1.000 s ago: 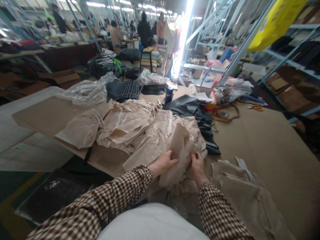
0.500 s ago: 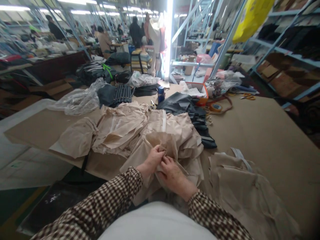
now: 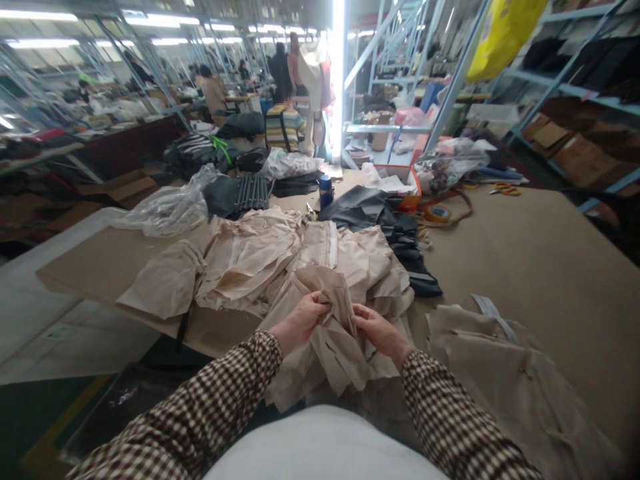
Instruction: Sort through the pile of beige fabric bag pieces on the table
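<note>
My left hand (image 3: 300, 321) and my right hand (image 3: 381, 331) both grip one beige fabric piece (image 3: 336, 333), bunched and folded between them just above the near table edge. Its loose end hangs down toward my lap. The piece comes off the near side of a big heap of beige fabric pieces (image 3: 280, 257) spread over the brown table (image 3: 525, 253). Both arms wear brown-and-white checked sleeves.
More beige pieces (image 3: 505, 380) lie flat at my right. Black fabric (image 3: 385, 223), a blue bottle (image 3: 325, 190), an orange tray (image 3: 407, 187), tape (image 3: 440, 213) and scissors (image 3: 505, 189) sit farther back. Clear plastic bags (image 3: 170, 203) lie at left. People stand far behind; shelving rises at right.
My hands came together on the beige piece half a second ago, then moved apart again, crumpling and lifting it; its lower end now hangs between them.
</note>
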Action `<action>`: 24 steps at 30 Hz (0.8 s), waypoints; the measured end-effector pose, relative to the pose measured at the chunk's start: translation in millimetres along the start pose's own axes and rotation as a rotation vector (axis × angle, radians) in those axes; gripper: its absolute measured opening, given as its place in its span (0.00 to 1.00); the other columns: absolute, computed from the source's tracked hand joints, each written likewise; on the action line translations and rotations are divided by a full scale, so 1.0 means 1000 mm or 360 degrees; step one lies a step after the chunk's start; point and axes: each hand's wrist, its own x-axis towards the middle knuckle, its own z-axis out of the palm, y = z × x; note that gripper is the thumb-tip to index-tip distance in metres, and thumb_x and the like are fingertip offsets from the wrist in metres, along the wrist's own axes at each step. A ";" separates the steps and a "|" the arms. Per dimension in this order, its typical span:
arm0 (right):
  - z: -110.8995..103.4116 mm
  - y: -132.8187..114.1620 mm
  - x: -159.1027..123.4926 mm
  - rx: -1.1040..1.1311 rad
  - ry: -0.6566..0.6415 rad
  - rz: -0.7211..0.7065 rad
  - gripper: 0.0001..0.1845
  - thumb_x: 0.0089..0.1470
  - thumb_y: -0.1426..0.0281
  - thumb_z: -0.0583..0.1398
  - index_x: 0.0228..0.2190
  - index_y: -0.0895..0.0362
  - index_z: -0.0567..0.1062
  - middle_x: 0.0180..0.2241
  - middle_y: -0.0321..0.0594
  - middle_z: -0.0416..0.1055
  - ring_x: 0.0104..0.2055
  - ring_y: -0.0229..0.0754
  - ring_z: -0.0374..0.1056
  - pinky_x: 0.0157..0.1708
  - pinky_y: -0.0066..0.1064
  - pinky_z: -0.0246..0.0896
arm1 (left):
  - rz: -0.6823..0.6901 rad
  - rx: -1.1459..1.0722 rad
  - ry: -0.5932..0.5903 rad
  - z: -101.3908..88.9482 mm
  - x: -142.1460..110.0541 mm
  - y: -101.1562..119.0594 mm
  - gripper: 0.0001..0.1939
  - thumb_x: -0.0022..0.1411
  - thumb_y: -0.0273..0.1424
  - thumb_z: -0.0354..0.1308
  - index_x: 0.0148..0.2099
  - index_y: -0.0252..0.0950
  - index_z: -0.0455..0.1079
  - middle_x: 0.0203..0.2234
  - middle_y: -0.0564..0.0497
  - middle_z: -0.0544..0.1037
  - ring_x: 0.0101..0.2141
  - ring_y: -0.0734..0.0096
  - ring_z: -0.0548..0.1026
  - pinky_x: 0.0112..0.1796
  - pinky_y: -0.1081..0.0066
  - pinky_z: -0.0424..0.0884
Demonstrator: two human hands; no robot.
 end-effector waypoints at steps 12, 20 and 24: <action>0.004 -0.104 -0.032 -0.0893 -0.0177 -0.0298 0.07 0.49 0.71 0.60 0.33 0.58 0.74 0.23 0.33 0.66 0.23 0.34 0.57 0.21 0.25 0.52 | 0.0360 0.0143 0.0009 0.003 -0.069 0.066 0.15 0.46 0.35 0.69 0.36 0.34 0.75 0.29 0.50 0.77 0.30 0.72 0.73 0.34 0.74 0.69; 0.016 -0.212 -0.064 -0.2346 0.0372 -0.1720 0.11 0.59 0.79 0.51 0.38 0.56 0.71 0.43 0.45 0.72 0.45 0.47 0.68 0.46 0.39 0.64 | 0.1208 0.0682 0.0402 0.034 -0.108 0.130 0.12 0.56 0.39 0.63 0.38 0.36 0.74 0.30 0.50 0.76 0.29 0.74 0.70 0.31 0.74 0.67; 0.030 -0.183 -0.052 -0.2077 0.0396 -0.1811 0.15 0.58 0.80 0.53 0.45 0.55 0.69 0.49 0.46 0.68 0.51 0.46 0.66 0.50 0.38 0.65 | 0.0547 0.0461 -0.0151 0.061 -0.086 0.108 0.28 0.52 0.43 0.65 0.52 0.35 0.70 0.36 0.48 0.76 0.31 0.71 0.73 0.30 0.73 0.70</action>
